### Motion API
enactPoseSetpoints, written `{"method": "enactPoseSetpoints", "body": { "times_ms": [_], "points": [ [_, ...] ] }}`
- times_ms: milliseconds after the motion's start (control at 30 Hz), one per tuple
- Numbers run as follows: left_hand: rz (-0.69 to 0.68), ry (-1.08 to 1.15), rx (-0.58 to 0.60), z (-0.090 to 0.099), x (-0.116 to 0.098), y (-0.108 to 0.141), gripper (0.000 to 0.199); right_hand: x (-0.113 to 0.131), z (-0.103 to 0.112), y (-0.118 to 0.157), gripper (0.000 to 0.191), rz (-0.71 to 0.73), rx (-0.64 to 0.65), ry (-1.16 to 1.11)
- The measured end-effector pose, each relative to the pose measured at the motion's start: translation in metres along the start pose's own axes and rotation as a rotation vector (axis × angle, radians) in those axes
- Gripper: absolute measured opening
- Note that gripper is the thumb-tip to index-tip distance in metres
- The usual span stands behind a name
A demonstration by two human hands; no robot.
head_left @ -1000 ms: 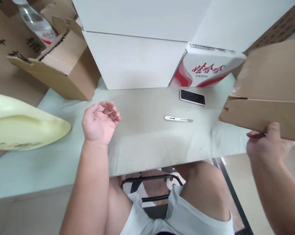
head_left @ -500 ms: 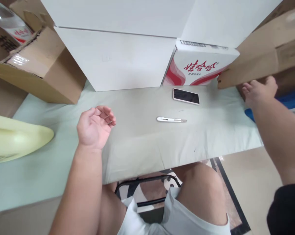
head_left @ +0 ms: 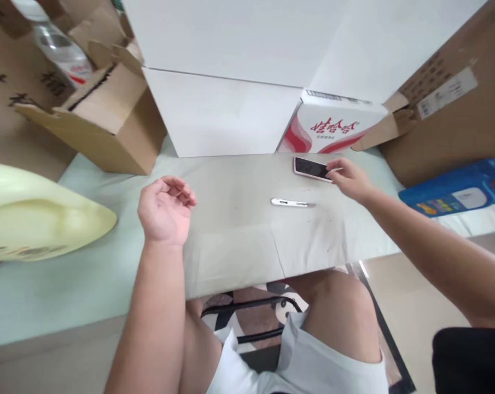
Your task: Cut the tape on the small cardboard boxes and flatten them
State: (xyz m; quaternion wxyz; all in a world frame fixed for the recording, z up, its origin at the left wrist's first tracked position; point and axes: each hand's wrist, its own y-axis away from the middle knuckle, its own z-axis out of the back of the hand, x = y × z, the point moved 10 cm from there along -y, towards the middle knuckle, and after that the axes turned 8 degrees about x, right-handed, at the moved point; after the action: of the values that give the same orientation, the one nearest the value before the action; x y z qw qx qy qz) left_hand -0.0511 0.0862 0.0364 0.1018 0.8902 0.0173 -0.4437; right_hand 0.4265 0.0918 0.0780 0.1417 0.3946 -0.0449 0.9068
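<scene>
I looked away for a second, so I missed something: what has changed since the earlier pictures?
The right hand has let go of the brown cardboard it held and moved left; its fingers are now at the right end of the phone. The left hand stays open, palm up, and the knife lies where it was.

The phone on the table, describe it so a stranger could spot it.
On the pale cloth-covered table, find the white carton with red lettering. In front lies the phone, its right end partly hidden by the right hand. Its dark screen and pale rim set it apart from the slim white cutter nearer the person.
</scene>
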Motion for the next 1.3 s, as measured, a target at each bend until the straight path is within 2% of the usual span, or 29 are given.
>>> {"method": "enactPoseSetpoints", "body": {
  "times_ms": [67, 133, 267, 367, 433, 500, 600, 667, 733, 833, 900, 967, 1067, 1100, 1167, 1233, 1300],
  "points": [
    [-0.063, 0.05, -0.018, 0.009, -0.01, 0.002, 0.029, 0.057, -0.045, 0.01, 0.016, 0.245, 0.165, 0.214],
    [-0.119, 0.096, -0.048, 0.022, -0.019, 0.004, 0.029, 0.112, -0.096, 0.027, 0.019, 0.456, 0.31, 0.318],
    [-0.236, 0.08, -0.006, 0.038, -0.039, 0.007, 0.028, 0.215, -0.197, 0.063, 0.028, 0.784, 0.518, 0.341],
    [-0.276, 0.008, 0.079, 0.042, -0.049, 0.01, 0.025, 0.289, -0.263, 0.083, 0.03, 1.004, 0.586, 0.324],
    [-0.29, -0.033, 0.111, 0.046, -0.053, 0.011, 0.026, 0.332, -0.298, 0.082, 0.027, 1.055, 0.561, 0.331],
    [-0.296, -0.057, 0.121, 0.05, -0.056, 0.012, 0.026, 0.364, -0.327, 0.071, 0.026, 1.013, 0.539, 0.347],
    [-0.338, -0.101, 0.098, 0.054, -0.062, 0.014, 0.027, 0.388, -0.362, 0.057, 0.036, 0.926, 0.6, 0.342],
    [-0.475, -0.173, 0.018, 0.057, -0.076, 0.023, 0.028, 0.391, -0.374, 0.056, 0.048, 0.924, 0.646, 0.302],
    [-0.671, -0.262, -0.097, 0.059, -0.094, 0.04, 0.028, 0.383, -0.375, 0.057, 0.056, 0.93, 0.662, 0.237],
    [-0.908, -0.366, -0.227, 0.052, -0.113, 0.07, 0.027, 0.353, -0.354, 0.058, 0.047, 0.895, 0.638, 0.083],
    [-1.044, -0.388, -0.264, 0.044, -0.124, 0.085, 0.026, 0.327, -0.328, 0.062, 0.036, 0.85, 0.629, -0.044],
    [-1.199, -0.325, -0.306, 0.042, -0.133, 0.098, 0.024, 0.3, -0.294, 0.074, 0.036, 0.825, 0.642, -0.151],
    [-1.373, -0.174, -0.381, 0.053, -0.137, 0.107, 0.022, 0.269, -0.23, 0.109, 0.038, 0.894, 0.633, -0.218],
    [-1.347, -0.174, -0.39, 0.056, -0.136, 0.102, 0.02, 0.258, -0.208, 0.122, 0.037, 0.926, 0.604, -0.226],
    [-1.211, -0.306, -0.352, 0.054, -0.131, 0.083, 0.017, 0.236, -0.172, 0.147, 0.033, 0.962, 0.587, -0.265],
    [-1.058, -0.419, -0.247, 0.047, -0.119, 0.062, 0.014, 0.212, -0.147, 0.165, 0.032, 0.945, 0.577, -0.368],
    [-1.006, -0.552, -0.18, 0.036, -0.108, 0.052, 0.016, 0.191, -0.127, 0.177, 0.033, 0.936, 0.497, -0.465]
  ]
}}
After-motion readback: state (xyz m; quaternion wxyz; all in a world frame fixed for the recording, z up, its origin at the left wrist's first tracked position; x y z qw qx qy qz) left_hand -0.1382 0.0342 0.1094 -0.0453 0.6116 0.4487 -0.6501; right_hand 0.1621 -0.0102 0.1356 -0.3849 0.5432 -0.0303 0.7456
